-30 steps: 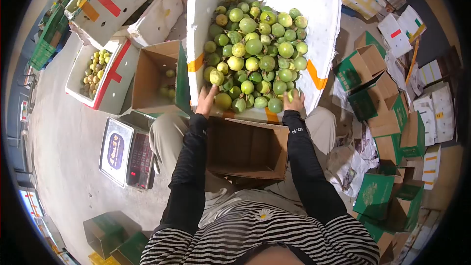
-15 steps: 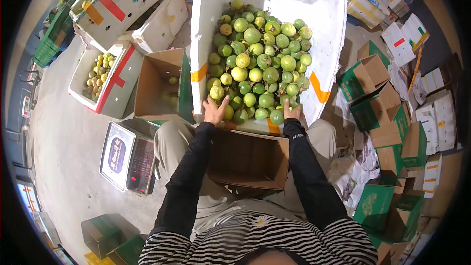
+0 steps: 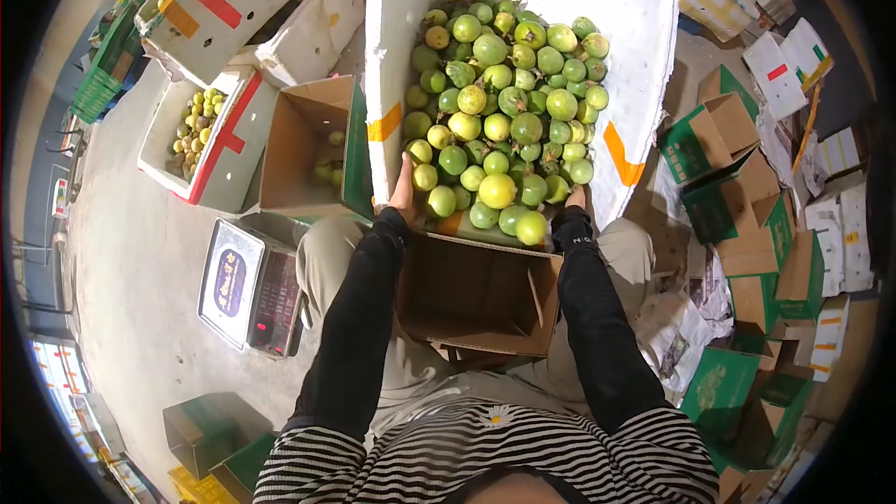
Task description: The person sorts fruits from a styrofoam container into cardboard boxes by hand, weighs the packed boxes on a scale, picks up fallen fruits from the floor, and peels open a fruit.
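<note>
A white foam box (image 3: 637,84) with orange tape leans toward me, holding a heap of round green and yellow-green fruits (image 3: 525,127). Along the left side of the heap is my left hand (image 3: 403,189), its fingers partly hidden by fruit and the box. My right hand (image 3: 578,197) is at the heap's lower right, mostly hidden beside the fruits. Between my legs, just below the foam box, an open cardboard box (image 3: 479,294) shows a bare brown inside. Several fruits lie at the foam box's near edge, right above the cardboard box.
On the left are a weighing scale (image 3: 231,282), an open carton (image 3: 308,145) with a few fruits and a red-taped foam box (image 3: 233,145) with smaller fruits. Green cartons (image 3: 717,383) and crumpled paper (image 3: 667,336) lie at the right. Two green-brown cartons stand at lower left.
Fruits have shifted toward the near edge, with a yellow one now on top of the front rows. My hands have moved outward to the heap's sides, and their fingers show less.
</note>
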### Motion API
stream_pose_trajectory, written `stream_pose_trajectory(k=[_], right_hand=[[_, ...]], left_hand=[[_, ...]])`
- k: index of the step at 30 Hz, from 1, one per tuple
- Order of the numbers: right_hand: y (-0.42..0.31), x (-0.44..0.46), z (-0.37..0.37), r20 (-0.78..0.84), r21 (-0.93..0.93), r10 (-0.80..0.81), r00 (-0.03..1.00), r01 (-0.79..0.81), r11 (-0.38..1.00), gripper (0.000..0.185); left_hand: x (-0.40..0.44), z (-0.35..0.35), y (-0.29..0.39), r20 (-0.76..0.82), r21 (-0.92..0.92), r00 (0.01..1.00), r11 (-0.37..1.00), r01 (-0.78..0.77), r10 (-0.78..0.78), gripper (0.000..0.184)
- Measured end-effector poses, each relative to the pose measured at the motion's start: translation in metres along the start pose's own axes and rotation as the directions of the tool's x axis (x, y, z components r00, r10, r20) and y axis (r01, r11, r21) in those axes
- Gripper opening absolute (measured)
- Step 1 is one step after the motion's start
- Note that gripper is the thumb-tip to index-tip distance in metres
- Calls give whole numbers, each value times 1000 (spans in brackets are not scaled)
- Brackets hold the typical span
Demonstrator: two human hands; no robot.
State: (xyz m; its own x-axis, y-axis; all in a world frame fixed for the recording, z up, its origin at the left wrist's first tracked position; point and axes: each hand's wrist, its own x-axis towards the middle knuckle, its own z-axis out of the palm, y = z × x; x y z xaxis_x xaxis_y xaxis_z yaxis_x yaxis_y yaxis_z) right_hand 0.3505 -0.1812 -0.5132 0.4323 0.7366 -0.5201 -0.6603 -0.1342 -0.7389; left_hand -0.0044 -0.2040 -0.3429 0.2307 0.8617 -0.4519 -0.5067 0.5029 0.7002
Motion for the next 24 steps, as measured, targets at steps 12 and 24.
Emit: stream_pose_trajectory(k=[12, 24], right_hand=[[25, 35, -30, -45, -586, -343, 938, 253, 770, 32], [-50, -129, 45, 337, -653, -674, 657, 679, 335, 44]], left_hand=[[-7, 0, 5, -86, 842, 787, 467, -270, 611, 47], [-61, 72, -25, 280, 928, 906, -331, -171, 317, 50]])
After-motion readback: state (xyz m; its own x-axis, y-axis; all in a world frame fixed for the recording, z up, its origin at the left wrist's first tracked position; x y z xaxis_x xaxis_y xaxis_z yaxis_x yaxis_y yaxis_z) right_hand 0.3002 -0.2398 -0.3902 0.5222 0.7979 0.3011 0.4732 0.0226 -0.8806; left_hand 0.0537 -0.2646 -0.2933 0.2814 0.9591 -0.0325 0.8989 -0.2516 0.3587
